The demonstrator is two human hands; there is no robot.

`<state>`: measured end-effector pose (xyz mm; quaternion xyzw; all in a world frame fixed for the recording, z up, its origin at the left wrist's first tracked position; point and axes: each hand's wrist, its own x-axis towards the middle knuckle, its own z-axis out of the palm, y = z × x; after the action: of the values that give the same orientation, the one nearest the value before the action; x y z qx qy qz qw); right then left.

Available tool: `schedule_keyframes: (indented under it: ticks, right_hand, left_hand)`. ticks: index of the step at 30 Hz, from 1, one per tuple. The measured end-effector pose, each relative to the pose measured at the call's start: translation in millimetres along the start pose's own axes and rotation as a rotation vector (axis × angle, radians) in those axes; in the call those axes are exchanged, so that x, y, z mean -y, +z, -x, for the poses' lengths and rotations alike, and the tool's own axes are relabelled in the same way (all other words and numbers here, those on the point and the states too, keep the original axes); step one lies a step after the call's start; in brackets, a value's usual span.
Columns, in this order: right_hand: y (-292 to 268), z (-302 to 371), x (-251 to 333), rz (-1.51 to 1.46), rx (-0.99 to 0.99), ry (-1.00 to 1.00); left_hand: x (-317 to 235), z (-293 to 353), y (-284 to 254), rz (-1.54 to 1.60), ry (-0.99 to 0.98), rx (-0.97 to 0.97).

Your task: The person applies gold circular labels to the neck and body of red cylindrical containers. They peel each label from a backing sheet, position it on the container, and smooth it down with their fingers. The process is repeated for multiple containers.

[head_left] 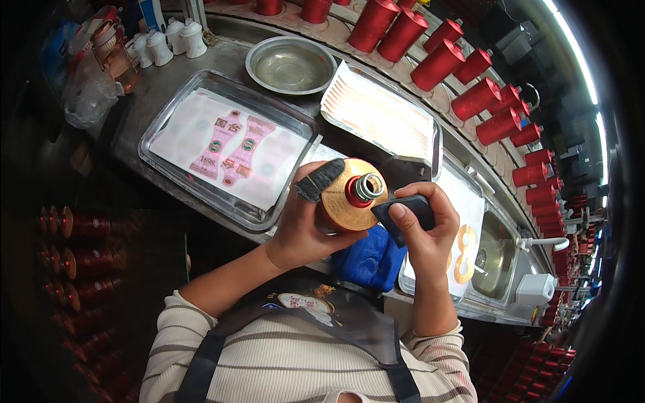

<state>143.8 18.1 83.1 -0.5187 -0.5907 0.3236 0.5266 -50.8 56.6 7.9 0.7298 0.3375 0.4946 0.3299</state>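
Note:
In front of my chest my left hand (300,225) is wrapped round a red bottle (327,220) tilted toward me. A round gold label (340,193) covers its shoulder, and the neck (368,187) is uncapped. One of my left fingers wears a dark, frayed cover (321,180) and presses on the label's edge. My right hand (433,225) pinches a flat black scraper-like piece (392,221) between thumb and fingers, close against the right side of the gold label. Whether it touches the label is hard to make out.
A metal tray (158,144) with pink printed labels lies to the left, a metal bowl (291,66) behind it. Beyond is a tray of white strips (379,111). At right are gold ring labels (463,255) and a sink (496,262). Red bottles (440,65) line the conveyor; a blue cloth (368,260) sits below my hands.

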Motion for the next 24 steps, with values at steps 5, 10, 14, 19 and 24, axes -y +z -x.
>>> schedule_keyframes:
  ticks: [5, 10, 14, 19, 24]
  right_hand:
    - [-8, -49, -11, 0.020, 0.110, 0.080]
    - [5, -106, 5, -0.079, 0.485, 0.035]
    - [26, -129, 12, 0.205, 0.565, 0.053]
    - [-2, -96, 2, -0.001, 0.468, -0.011]
    - [-13, -81, -15, 0.000, 0.188, 0.058]
  left_hand:
    - [2, -13, -10, 0.029, 0.036, 0.094]
    - [24, -16, -13, 0.284, -0.088, 0.270]
    - [27, -11, -13, 0.306, -0.154, 0.320]
    - [15, -16, -14, 0.310, -0.159, 0.311]
    - [19, -12, -9, 0.254, -0.103, 0.276]
